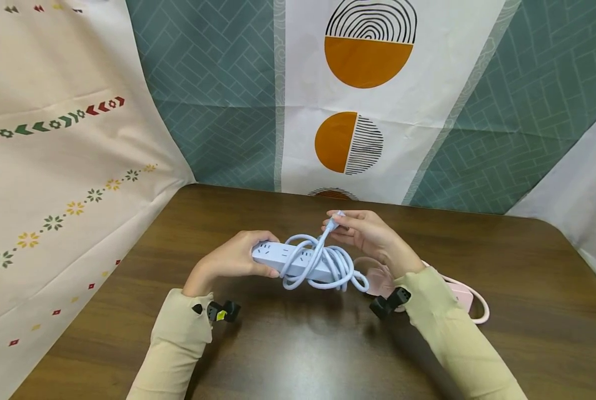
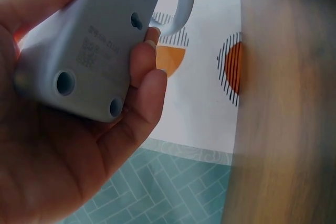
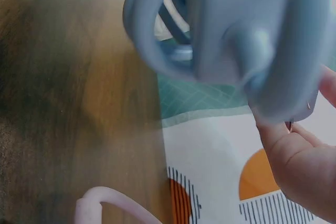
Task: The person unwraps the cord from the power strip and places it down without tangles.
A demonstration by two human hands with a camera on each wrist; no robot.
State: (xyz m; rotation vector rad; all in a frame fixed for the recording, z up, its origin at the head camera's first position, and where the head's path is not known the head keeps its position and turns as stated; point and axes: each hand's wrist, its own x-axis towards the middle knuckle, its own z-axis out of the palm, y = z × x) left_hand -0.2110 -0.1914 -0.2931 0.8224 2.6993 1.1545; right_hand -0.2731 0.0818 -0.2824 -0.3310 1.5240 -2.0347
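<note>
My left hand (image 1: 235,255) grips the left end of a light-blue power strip (image 1: 265,253), thumb in front and fingers behind. In the left wrist view its underside (image 2: 105,40) shows round holes and faint print. The strip's cord (image 1: 347,264) is wound in several loops about its right part. Above these loops, my right hand (image 1: 372,233) pinches the plug (image 1: 334,221) at the cord's end between thumb and fingers. Blurred cord loops (image 3: 149,35) fill the top of the right wrist view, with part of the right hand (image 3: 310,166) at the right.
On the brown table (image 1: 298,355), a pink power strip (image 1: 460,295) with a pink cord (image 1: 485,311) lies partly hidden behind the right forearm. A pale pink piece (image 1: 379,279) shows beside the right wrist. A patterned cloth (image 1: 218,111) hangs along the table's back edge.
</note>
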